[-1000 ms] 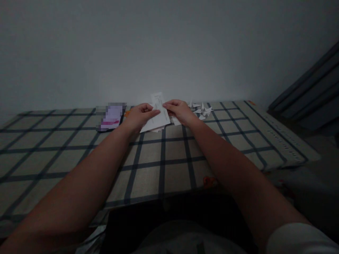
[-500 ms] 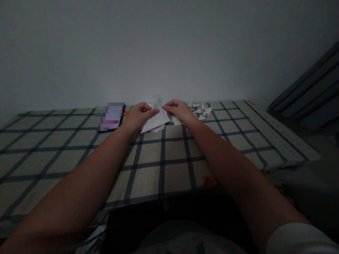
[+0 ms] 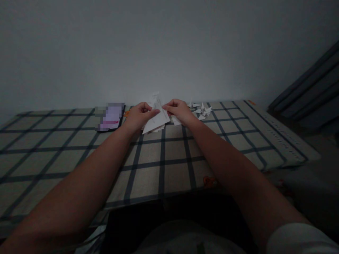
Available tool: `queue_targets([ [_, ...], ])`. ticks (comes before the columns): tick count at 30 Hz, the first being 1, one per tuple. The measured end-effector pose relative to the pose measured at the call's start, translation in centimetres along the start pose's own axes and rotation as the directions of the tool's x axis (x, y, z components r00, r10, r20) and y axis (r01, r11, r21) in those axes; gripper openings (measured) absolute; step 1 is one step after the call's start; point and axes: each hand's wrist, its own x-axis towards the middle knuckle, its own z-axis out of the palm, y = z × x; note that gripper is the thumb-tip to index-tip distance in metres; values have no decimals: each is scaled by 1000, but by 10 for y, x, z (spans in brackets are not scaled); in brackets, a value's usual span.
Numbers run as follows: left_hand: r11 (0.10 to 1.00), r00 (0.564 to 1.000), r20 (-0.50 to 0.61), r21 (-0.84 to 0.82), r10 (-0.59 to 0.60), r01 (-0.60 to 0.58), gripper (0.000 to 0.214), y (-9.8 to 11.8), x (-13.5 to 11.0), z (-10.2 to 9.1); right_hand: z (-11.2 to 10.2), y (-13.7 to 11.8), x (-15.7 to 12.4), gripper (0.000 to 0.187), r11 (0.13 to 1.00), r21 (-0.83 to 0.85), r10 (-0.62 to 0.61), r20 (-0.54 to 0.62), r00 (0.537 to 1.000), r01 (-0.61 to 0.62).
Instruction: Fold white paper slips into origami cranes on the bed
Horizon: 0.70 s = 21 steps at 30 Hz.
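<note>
A white sheet of paper (image 3: 156, 120) is held up between both hands near the far edge of the checked cloth (image 3: 159, 158). My left hand (image 3: 139, 116) pinches its left side, thumb on top. My right hand (image 3: 178, 111) pinches its upper right edge. The top of the sheet is bent over into a narrow point. More white paper (image 3: 175, 121) lies under the hands on the cloth.
Several small folded paper figures (image 3: 202, 110) lie to the right of my right hand. A phone with a lit screen (image 3: 111, 116) lies to the left. A plain wall rises right behind them. A dark slanted panel (image 3: 307, 95) stands at the far right.
The upright top part of the sheet has been folded down and narrowed into a point. Both hands have stayed in nearly the same place.
</note>
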Motion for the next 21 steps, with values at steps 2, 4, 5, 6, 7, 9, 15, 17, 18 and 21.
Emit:
queue_targets([
  [2,1000,1000,1,-5,1,-1,42,0,0,0,0,-1,0,23,1000,1,0,6,1000,0],
  [4,1000,1000,7,-14,-10,10,42,1,0,0,1,-3,-1,23,1000,17,3,8,1000,-3],
  [5,1000,1000,5,-11,-18,18,41,2,0,0,2,-4,-1,23,999,33,8,2,1000,-9],
  [6,1000,1000,3,-2,-26,27,42,3,0,0,3,-5,-1,23,999,52,16,-3,1000,-15],
  [7,999,999,4,10,-36,35,42,3,0,0,3,-7,-2,23,997,70,24,-2,1000,-24],
  [9,998,999,16,29,-50,50,42,4,0,1,5,-9,-3,25,995,90,37,16,999,-38],
  [15,998,1000,-25,69,-6,8,42,2,1,2,4,-7,-4,34,997,61,40,48,998,-43],
  [17,998,999,-25,60,-32,34,43,2,2,2,4,-6,-3,38,993,100,54,60,997,-59],
  [18,997,998,-8,43,-64,64,44,3,3,1,3,-6,-4,39,988,136,59,69,996,-68],
  [21,985,982,73,14,-172,172,46,7,2,1,1,-9,-6,34,959,272,49,94,994,-73],
])
